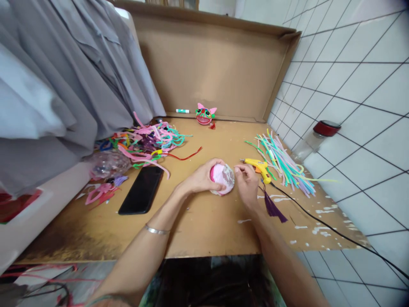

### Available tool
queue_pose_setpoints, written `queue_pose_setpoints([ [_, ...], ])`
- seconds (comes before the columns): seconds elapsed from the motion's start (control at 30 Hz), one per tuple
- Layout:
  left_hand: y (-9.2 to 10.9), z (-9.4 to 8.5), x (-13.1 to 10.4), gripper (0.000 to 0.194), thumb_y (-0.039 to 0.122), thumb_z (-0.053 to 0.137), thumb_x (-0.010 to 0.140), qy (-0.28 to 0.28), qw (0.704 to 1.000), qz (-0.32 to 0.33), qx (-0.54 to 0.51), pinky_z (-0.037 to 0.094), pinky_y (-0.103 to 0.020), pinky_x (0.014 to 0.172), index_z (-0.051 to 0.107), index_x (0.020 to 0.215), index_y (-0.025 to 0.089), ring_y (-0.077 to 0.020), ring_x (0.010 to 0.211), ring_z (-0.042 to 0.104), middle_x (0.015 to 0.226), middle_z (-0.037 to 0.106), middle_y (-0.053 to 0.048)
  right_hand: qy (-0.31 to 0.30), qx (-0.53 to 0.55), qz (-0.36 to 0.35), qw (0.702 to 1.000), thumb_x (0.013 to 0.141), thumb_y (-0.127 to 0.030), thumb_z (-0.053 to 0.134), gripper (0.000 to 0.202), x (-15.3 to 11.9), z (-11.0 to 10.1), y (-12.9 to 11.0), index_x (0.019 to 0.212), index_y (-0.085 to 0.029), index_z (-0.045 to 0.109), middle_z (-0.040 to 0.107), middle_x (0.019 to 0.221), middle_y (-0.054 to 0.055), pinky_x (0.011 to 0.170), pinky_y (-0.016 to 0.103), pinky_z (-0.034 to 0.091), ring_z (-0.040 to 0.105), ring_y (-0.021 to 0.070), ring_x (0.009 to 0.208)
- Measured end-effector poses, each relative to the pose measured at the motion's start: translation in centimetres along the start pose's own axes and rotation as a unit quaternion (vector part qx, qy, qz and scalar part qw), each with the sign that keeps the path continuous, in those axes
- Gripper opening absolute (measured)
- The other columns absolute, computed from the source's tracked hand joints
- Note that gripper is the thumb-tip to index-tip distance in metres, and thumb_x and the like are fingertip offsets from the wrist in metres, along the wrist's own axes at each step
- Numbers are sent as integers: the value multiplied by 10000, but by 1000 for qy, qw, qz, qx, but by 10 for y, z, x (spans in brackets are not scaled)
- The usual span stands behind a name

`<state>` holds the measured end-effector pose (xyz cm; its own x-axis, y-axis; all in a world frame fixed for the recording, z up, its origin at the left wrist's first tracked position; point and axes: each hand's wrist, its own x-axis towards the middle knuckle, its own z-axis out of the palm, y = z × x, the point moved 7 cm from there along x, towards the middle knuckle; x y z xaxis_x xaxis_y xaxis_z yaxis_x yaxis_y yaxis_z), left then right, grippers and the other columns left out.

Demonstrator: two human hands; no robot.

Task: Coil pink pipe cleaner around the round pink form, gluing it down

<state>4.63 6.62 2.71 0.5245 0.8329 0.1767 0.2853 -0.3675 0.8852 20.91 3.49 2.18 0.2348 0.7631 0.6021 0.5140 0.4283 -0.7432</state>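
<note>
The left hand (204, 175) grips a round pale-pink object (220, 175) with a whitish patch, over the brown tabletop (217, 230); just beside it the right hand (246, 182) has curled fingers, whether closed on anything I cannot tell. Near them lie 1 yellow glue gun (263, 168), 1 dark-purple tassel (273, 207) and, farther left, 1 black rectangular smartphone (140, 190)

We can read no text, brand, number or sign here. Well beyond the left grip (204, 177), the green-and-white tube (182, 111) is too small for us to make out any lettering; just beside the right grip (246, 182), any marking on the yellow glue gun (262, 167) stays illegible to us.
</note>
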Motion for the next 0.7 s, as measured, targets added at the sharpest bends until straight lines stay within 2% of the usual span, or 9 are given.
queue_pose_setpoints([
  [0.1,-2,0,1,641,293,801,551,9,1000,-2,12,491,-300,790,538,1125,184,-189,881,571,992,609,-15,24,-16,-38,999,878,-306,539,144,-2,-3,-9,806,-206,613,633,811,23,787,341,474,598,187,826],
  [0.2,-1,2,2,602,271,779,560,20,999,1,31,494,-312,813,545,1108,181,-186,871,575,984,613,-13,49,-59,-130,989,868,-310,589,110,-9,-6,-29,905,-209,609,635,814,24,799,356,466,594,191,812],
  [0.33,5,6,2,616,250,760,551,39,997,40,54,466,-371,950,538,1120,167,-232,1003,585,1091,613,-58,-2,-134,-279,951,902,-309,553,288,-22,4,-56,1167,-201,585,654,857,46,785,364,421,589,196,808],
  [0.4,8,8,2,623,258,771,546,36,996,52,59,454,-388,984,540,1117,166,-250,1048,586,1121,613,-75,-15,-140,-314,939,913,-273,530,233,-26,6,-63,1125,-215,609,653,830,40,750,350,396,582,186,783],
  [0.53,10,7,1,611,253,765,547,33,996,35,69,465,-394,977,547,1112,172,-252,1042,599,1107,625,-66,0,-83,-310,947,908,-185,529,98,-25,-2,-70,889,-214,620,647,752,23,723,334,401,583,164,730],
  [0.7,12,4,0,617,266,770,543,25,996,18,79,478,-394,941,558,1114,166,-251,1009,597,1096,620,-61,1,-59,-228,972,932,-236,465,159,-20,-6,-62,863,-223,607,672,789,44,733,358,479,625,184,750],
])
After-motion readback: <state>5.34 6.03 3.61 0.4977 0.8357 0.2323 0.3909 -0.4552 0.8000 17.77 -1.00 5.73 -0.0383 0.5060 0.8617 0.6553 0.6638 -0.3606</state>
